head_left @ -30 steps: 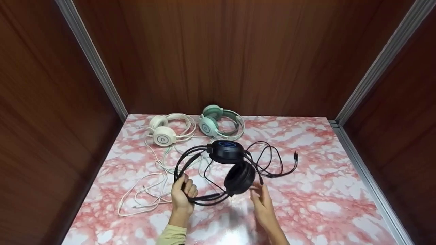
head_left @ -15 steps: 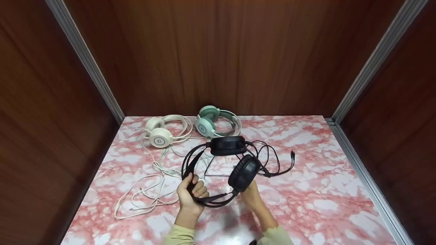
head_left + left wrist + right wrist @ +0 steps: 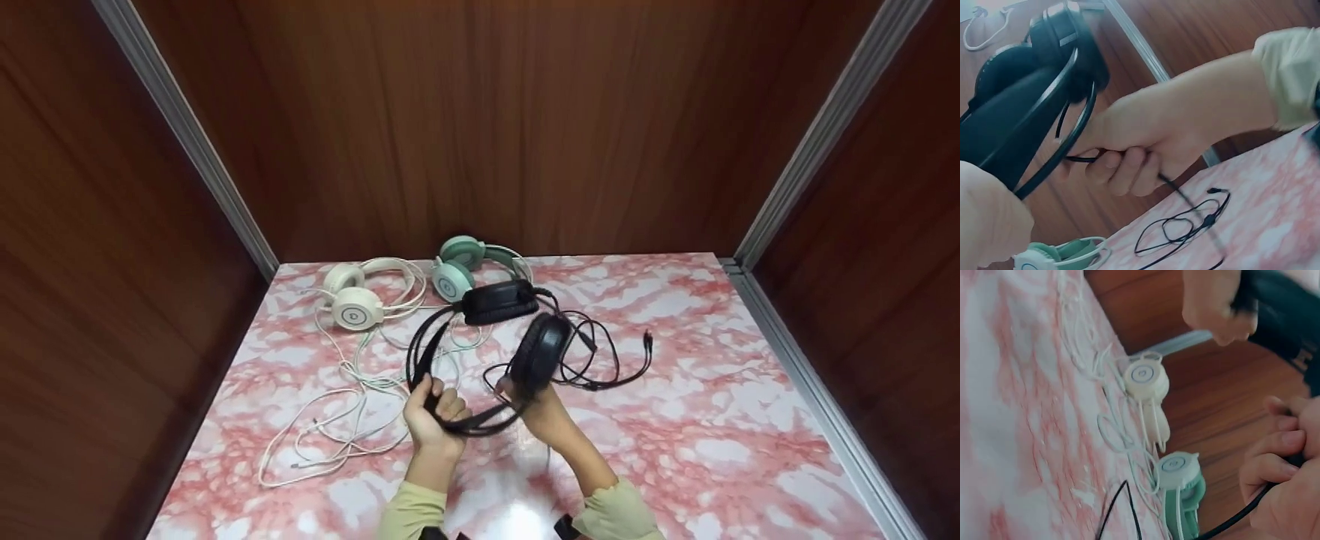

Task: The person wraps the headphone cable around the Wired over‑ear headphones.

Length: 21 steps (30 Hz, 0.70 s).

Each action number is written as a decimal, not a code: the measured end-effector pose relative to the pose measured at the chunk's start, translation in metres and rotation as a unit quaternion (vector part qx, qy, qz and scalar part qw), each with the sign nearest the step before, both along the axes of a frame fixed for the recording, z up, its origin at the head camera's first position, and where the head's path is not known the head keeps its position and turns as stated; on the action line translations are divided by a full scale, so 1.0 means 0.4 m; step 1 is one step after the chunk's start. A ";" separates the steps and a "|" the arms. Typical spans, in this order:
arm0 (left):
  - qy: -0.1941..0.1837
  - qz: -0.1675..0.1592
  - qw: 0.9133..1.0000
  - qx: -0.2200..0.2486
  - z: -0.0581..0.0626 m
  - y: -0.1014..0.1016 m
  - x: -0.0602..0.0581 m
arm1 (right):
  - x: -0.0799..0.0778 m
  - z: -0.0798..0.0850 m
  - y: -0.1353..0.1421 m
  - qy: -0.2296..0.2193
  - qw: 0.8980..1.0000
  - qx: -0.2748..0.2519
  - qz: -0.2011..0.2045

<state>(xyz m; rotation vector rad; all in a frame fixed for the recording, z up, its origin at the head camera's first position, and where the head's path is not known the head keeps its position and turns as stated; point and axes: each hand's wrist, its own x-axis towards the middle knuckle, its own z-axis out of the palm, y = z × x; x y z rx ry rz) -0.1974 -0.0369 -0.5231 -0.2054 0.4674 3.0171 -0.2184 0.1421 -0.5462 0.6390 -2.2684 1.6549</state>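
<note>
My left hand (image 3: pixel 436 421) grips the headband of a black over-ear headset (image 3: pixel 541 351), holding it tilted above the marbled table. The two ear cups point away to the right. Below the nearer cup, my right hand (image 3: pixel 546 417) has its fingers curled round the headset's black cable (image 3: pixel 1184 193), plain to see in the left wrist view. From that hand the cable runs down to a loose coil (image 3: pixel 616 367) with its plugs on the table. A cream headset (image 3: pixel 357 308) and a mint green headset (image 3: pixel 453 280) lie farther back.
Pale cables (image 3: pixel 352 431) from the other headsets sprawl in tangled loops over the left part of the table (image 3: pixel 720 450). Dark wood panels (image 3: pixel 480 127) with metal corner strips (image 3: pixel 817 135) close off the back and both sides.
The right hand, earlier with loose fingers beside the lower ear cup, has moved in under it and taken hold of the cable. The headset has turned and shifted slightly right and up.
</note>
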 end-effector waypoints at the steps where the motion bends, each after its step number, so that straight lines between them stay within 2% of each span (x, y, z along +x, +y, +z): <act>1: -0.004 0.021 1.000 -0.005 0.000 0.001 -0.007 | 0.005 0.008 0.002 -0.007 1.000 0.015 0.011; 4: -0.016 0.082 0.996 -0.017 0.000 -0.009 -0.023 | 0.022 0.020 0.010 -0.023 0.998 0.062 0.018; 7: -0.023 0.129 0.991 -0.030 -0.001 -0.028 -0.035 | 0.034 0.029 0.020 0.027 0.988 0.150 0.019; 9: -0.012 0.178 0.981 -0.079 -0.001 -0.039 -0.044 | 0.044 0.034 0.029 0.054 0.982 0.179 0.031; 10: -0.002 0.208 0.972 -0.111 -0.002 -0.043 -0.048 | 0.050 0.039 0.035 0.061 0.980 0.187 0.038; 11: 0.007 0.242 0.959 -0.149 -0.004 -0.046 -0.054 | 0.056 0.044 0.042 0.064 0.978 0.191 0.045; 12: 0.015 0.282 0.940 -0.193 -0.006 -0.051 -0.059 | 0.063 0.051 0.051 0.058 0.979 0.187 0.056; 14: 0.023 0.358 0.893 -0.272 -0.014 -0.062 -0.072 | 0.078 0.065 0.074 0.040 0.980 0.179 0.072; 16: 0.025 0.403 0.860 -0.312 -0.025 -0.079 -0.084 | 0.093 0.078 0.103 0.021 0.980 0.179 0.080; 17: 0.021 0.419 0.846 -0.329 -0.031 -0.090 -0.089 | 0.099 0.082 0.121 0.015 0.980 0.179 0.082; 21: 0.009 0.446 0.809 -0.384 -0.052 -0.146 -0.100 | 0.114 0.088 0.195 -0.012 0.983 0.167 0.077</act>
